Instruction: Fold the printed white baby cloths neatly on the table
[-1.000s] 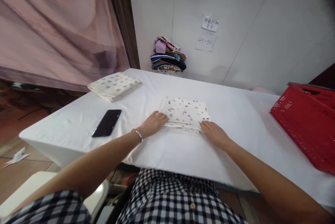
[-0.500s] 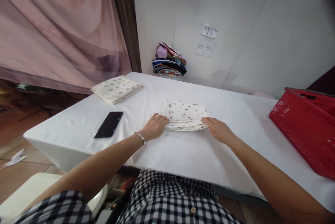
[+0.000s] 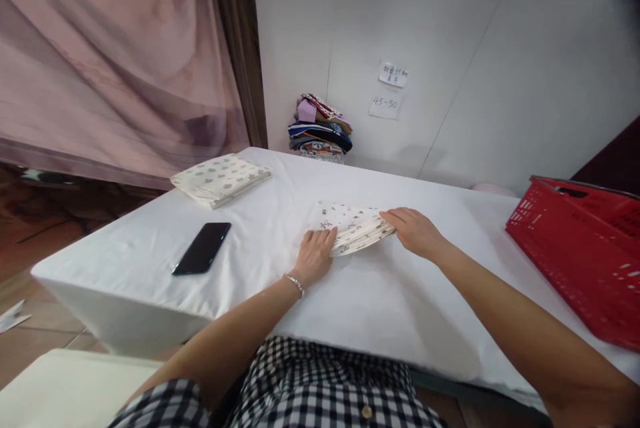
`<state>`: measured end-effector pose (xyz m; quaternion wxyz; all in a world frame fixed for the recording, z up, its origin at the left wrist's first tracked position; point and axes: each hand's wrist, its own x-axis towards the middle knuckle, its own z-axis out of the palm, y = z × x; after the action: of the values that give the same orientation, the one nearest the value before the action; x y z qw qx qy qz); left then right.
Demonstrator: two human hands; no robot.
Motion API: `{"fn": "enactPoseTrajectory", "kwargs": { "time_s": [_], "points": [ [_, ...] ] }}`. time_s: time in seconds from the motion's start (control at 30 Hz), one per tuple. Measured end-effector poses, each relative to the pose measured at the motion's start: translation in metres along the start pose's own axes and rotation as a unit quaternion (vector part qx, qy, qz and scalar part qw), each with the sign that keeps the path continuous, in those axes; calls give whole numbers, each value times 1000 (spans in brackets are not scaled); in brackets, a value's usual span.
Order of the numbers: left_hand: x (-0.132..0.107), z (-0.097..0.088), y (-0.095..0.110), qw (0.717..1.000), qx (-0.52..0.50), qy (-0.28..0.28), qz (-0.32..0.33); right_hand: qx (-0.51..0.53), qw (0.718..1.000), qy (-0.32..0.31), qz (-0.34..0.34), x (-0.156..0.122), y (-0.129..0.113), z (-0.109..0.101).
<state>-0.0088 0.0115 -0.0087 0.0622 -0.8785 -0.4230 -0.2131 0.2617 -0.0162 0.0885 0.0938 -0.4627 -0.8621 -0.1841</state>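
A folded white cloth with small printed figures (image 3: 350, 227) lies in the middle of the white table (image 3: 380, 295), its right side lifted off the surface. My left hand (image 3: 316, 256) lies on the near left corner of the cloth with fingers stretched forward. My right hand (image 3: 411, 231) grips the right edge, fingers under it and thumb on top, and tilts that side up.
A second folded patterned cloth (image 3: 219, 178) sits at the table's far left. A black phone (image 3: 203, 257) lies near the left front edge. A red plastic basket (image 3: 580, 248) stands at the right. A pile of coloured fabrics (image 3: 320, 128) rests against the wall.
My right hand has raised the right side of the cloth, which lay flat a second ago. My left hand slid from the left edge to the near corner. The camera tipped slightly.
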Motion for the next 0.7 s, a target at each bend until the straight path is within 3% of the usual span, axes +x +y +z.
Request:
{"fn": "enactPoseTrajectory", "kwargs": {
  "time_s": [0.2,0.4,0.57,0.7],
  "points": [
    [-2,-11,-13,1000,-6,26,-2,19,1000,5,17,-8,1,0],
    [8,-44,-21,998,-32,45,-16,17,999,25,28,-14,1,-16],
    [26,-107,-7,991,-108,55,-49,-30,997,61,40,-22,17,-59],
    [43,-165,3,969,-245,-10,-43,-54,994,83,47,-26,35,-107]
  ]
}}
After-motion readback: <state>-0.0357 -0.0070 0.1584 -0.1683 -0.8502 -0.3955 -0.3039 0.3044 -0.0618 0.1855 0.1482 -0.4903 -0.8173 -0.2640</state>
